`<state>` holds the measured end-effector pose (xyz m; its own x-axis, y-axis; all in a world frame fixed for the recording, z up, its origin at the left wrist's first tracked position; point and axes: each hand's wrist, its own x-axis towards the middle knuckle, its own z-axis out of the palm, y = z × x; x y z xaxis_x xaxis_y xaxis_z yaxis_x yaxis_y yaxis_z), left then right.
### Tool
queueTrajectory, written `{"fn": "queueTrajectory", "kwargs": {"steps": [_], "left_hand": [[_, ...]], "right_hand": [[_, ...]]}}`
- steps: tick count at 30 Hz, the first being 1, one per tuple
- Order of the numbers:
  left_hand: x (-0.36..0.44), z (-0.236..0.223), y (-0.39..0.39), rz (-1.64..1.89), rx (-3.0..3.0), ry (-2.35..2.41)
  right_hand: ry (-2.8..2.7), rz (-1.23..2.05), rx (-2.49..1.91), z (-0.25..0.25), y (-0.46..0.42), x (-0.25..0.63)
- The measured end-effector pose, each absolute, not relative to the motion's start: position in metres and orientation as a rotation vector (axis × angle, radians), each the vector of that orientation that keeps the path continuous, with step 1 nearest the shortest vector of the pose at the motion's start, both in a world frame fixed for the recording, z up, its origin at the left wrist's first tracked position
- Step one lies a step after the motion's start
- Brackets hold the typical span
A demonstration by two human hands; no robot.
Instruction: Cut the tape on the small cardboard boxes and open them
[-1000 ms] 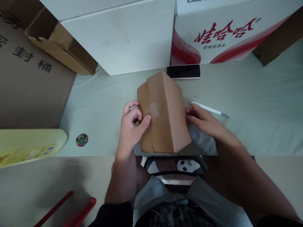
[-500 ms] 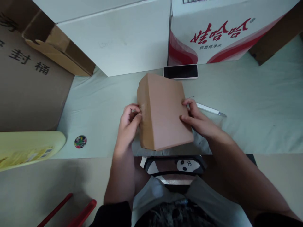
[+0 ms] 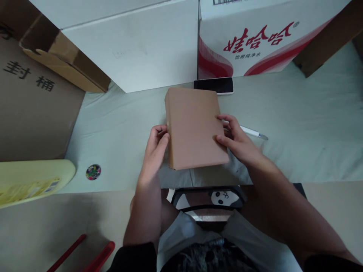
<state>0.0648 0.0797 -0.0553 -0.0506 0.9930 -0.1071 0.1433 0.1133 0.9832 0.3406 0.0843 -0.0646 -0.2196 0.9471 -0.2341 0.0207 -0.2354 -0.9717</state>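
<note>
A small brown cardboard box [image 3: 194, 128] is held between my two hands, its plain broad side facing up toward me. My left hand [image 3: 155, 149] grips its left edge, thumb against the near side and fingers curled partly out of sight behind it. On the right edge, my right hand [image 3: 236, 138] pinches the box with thumb and forefinger; its other fingers reach underneath. A white pen-shaped knife [image 3: 253, 132] lies on the pale green cloth just beyond my right hand, its left part hidden by the fingers.
A phone [image 3: 224, 85] lies behind the box, before a large white carton [image 3: 136, 53] and a red-and-white carton [image 3: 255, 45]. Brown cartons [image 3: 36, 109] stand at left, near a yellow container [image 3: 36, 179]. A round colourful disc [image 3: 93, 172] sits on the cloth [image 3: 119, 136].
The box has been turned over: its taped face rolled away to the left and the plain broad side came up. My right hand shifted its hold onto the right edge.
</note>
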Motion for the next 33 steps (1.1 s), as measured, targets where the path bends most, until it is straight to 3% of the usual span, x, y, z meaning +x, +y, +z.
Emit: {"fn": "queueTrajectory", "kwargs": {"steps": [9, 33], "left_hand": [[0.069, -0.056, 0.080, 1.093, 1.194, 1.404], [0.074, -0.054, 0.082, 1.067, 1.183, 1.425]], "right_hand": [[-1.221, 1.355, -1.349, -0.068, 0.083, 0.342], [-1.159, 1.438, -1.266, -0.067, 0.081, 0.348]]}}
